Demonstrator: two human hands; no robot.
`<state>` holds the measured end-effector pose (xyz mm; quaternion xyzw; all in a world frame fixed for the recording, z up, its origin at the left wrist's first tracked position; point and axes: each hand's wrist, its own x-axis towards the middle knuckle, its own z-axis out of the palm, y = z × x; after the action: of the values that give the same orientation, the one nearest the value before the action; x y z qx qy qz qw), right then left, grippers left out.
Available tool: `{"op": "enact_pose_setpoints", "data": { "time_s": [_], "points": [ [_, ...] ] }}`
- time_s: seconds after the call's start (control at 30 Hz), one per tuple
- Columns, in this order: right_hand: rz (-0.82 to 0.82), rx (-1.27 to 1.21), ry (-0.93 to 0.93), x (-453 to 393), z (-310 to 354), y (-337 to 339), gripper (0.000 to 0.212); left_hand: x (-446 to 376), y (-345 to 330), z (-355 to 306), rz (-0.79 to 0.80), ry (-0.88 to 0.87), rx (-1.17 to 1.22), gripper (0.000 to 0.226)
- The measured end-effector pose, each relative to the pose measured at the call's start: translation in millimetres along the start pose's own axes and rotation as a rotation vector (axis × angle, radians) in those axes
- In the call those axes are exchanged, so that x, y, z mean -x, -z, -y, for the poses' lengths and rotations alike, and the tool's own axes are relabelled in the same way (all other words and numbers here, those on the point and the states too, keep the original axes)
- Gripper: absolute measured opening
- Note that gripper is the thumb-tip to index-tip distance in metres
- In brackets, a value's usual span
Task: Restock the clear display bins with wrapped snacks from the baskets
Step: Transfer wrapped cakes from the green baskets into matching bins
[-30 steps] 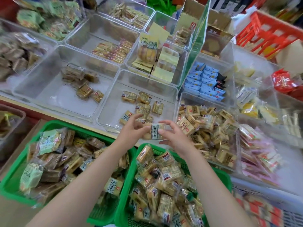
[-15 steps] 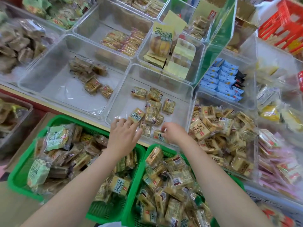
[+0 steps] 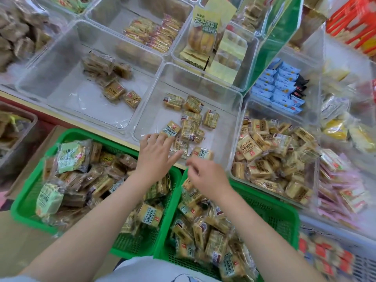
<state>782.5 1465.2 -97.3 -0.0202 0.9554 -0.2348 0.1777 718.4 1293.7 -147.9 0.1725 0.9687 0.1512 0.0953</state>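
Observation:
A clear display bin (image 3: 205, 78) in the middle holds several yellow-green wrapped snacks (image 3: 191, 121). My left hand (image 3: 158, 153) rests at the bin's near edge, fingers spread, touching the nearest packets and holding nothing. My right hand (image 3: 205, 176) hovers just below the bin's front rim, fingers loosely curled and empty. One wrapped snack (image 3: 202, 153) lies in the bin just beyond its fingertips. Below are two green baskets: the right basket (image 3: 272, 208) is full of the same snacks, the left basket (image 3: 26, 210) holds mixed brown and green packets.
A bin of tan wrapped cakes (image 3: 270, 157) sits right of the middle bin. To the left stands a large clear bin (image 3: 50, 64) with a few brown packets. Blue packets (image 3: 278, 88), yellow bags (image 3: 205, 37) and a red basket (image 3: 354, 23) lie further back.
Both hands held one wrapped snack over the basket a second ago. They carried it into the middle bin and let go; the right hand has pulled back toward the basket.

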Motion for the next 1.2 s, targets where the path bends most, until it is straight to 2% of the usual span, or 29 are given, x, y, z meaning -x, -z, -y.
{"op": "enact_pose_setpoints", "data": {
  "time_s": [0.07, 0.13, 0.23, 0.37, 0.4, 0.47, 0.53, 0.57, 0.63, 0.73, 0.8, 0.9, 1.0, 1.1, 1.2],
  "points": [
    [0.251, 0.238, -0.074, 16.9, -0.7, -27.0, 0.043, 5.5, 2.8, -5.1, 0.009, 0.015, 0.085, 0.063],
    [0.323, 0.332, -0.182, 26.0, -4.2, -47.1, 0.058, 16.6, 4.1, -10.9, -0.044, 0.013, 0.185, 0.055],
    [0.152, 0.194, -0.287, 36.1, -3.2, -58.7, 0.056, 40.2, 5.2, -14.9, -0.143, 0.019, 0.313, 0.047],
    [-0.065, -0.182, -0.429, 53.7, -13.8, -52.8, 0.014, 69.0, 5.7, -22.1, -0.210, 0.061, 0.394, 0.036],
    [-0.073, -0.310, -0.448, 60.4, -17.1, -46.5, 0.013, 75.5, 5.7, -26.6, -0.188, 0.088, 0.419, 0.033],
    [-0.063, -0.620, -0.434, 78.8, -24.2, -30.7, 0.027, 85.7, 5.0, -38.9, -0.066, 0.175, 0.549, 0.027],
    [-0.055, -0.915, -0.431, 98.8, -28.8, -16.2, 0.046, 90.0, 8.4, -54.5, 0.125, 0.321, 0.859, 0.021],
    [-0.071, -1.015, -0.440, 108.0, -31.3, -11.2, 0.048, 92.1, 11.6, -63.6, 0.214, 0.397, 1.036, 0.020],
    [-0.091, -1.081, -0.451, 123.6, -36.5, -3.9, 0.035, 97.7, 15.5, -81.1, 0.337, 0.449, 1.251, 0.027],
    [-0.112, -1.107, -0.428, 137.2, -46.4, -0.7, 0.016, 114.3, 16.4, -103.5, 0.361, 0.396, 1.257, 0.038],
    [-0.138, -1.066, -0.393, 142.3, -49.4, 0.1, 0.014, 124.6, 16.6, -113.3, 0.288, 0.461, 1.252, 0.037],
    [-0.151, -0.861, -0.278, 144.7, -51.6, -5.9, 0.035, 133.8, 13.4, -117.9, 0.155, 0.593, 1.165, 0.037],
    [-0.055, -0.609, -0.116, 146.6, -47.9, -14.8, 0.060, 141.5, 16.1, -119.1, 0.094, 0.652, 1.126, 0.037],
    [-0.012, -0.473, -0.061, 146.7, -44.5, -15.7, 0.063, 145.8, 21.4, -120.9, 0.080, 0.630, 1.107, 0.038],
    [-0.114, -0.405, -0.043, 145.5, -42.0, -7.1, 0.050, 137.4, 30.7, -117.4, 0.037, 0.595, 1.120, 0.040]
  ]
}}
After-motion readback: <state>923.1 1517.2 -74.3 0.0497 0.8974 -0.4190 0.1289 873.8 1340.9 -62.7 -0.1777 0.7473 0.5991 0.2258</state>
